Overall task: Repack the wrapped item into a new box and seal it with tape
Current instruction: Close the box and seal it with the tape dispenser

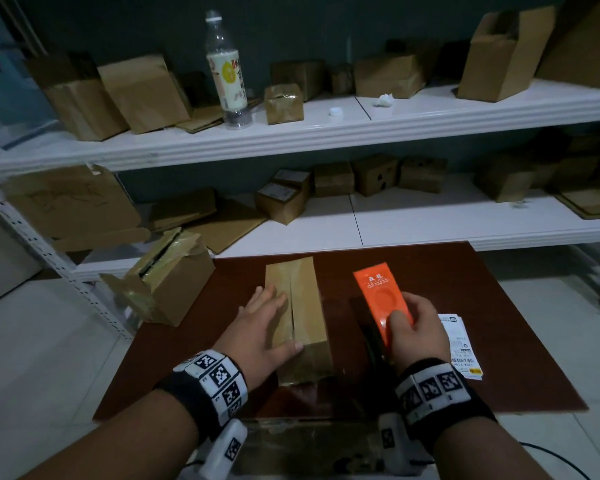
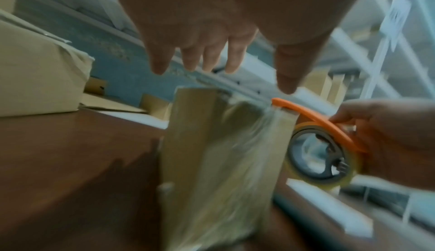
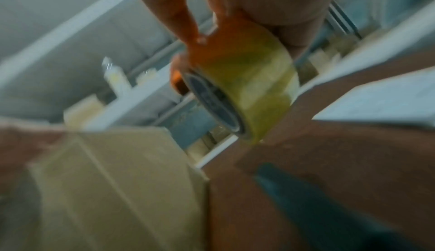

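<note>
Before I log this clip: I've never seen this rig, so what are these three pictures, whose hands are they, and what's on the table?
No machine here: a person wears three cameras. The wide picture comes from the head, looking down at both hands; the two blurry ones come from cameras strapped at each wrist, looking along the fingers.

On the dark brown table lies a long cardboard box, its top flaps closed. The left hand rests flat on it, fingers straight. The right hand grips an orange tape dispenser; the wrist views show its roll of clear yellowish tape. Printed labels lie beside the right hand. An opened, taped box sits at the table's left, with shelves of boxes behind.
</note>
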A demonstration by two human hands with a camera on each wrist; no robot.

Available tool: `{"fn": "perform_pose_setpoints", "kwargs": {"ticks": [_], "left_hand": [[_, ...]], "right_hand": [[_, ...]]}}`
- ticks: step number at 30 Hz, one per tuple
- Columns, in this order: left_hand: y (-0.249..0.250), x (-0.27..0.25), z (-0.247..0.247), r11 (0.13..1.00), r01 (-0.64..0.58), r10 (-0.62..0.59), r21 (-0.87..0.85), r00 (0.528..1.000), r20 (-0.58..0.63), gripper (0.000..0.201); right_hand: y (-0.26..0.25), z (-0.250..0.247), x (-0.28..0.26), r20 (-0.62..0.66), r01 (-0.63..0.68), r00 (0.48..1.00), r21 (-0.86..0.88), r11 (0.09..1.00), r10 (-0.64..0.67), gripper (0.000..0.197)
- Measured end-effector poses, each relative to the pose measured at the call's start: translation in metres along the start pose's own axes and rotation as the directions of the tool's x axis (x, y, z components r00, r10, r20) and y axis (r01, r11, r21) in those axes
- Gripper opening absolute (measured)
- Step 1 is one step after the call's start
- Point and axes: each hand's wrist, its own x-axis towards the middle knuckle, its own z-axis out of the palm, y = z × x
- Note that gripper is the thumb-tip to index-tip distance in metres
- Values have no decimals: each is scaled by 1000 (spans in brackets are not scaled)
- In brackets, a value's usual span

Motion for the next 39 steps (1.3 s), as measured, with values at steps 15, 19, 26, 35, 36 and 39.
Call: {"fn": "perform_pose_setpoints", "kwargs": {"ticks": [15,19,26,35,36,39], "left_hand": [[63,23,-7,624,124,-138,-772,989,48,43],[62,28,-7,516,143,-141,-845,987,81,45],[64,26,-10,524,245,-158,-816,969,189,16],[70,24,-10,928,99,-196,-359,950,-244,20],[67,24,-14,931,120,-222,-344,936,-274,19],[52,23,-36,908,197,-325,-369,889,-324,17]], "right_hand": [[-20,-12,-22,102,168,973,292,941,-205,39],[-20,-18,-23,147,187,962,249,950,-228,33],[-20,-21,-27,193,211,948,221,952,-255,32],[-18,-30,-15,196,272,943,11,962,-269,15],[-15,-31,-12,197,265,946,-20,964,-257,16],[-9,-35,-6,212,241,953,-107,965,-214,20]]}}
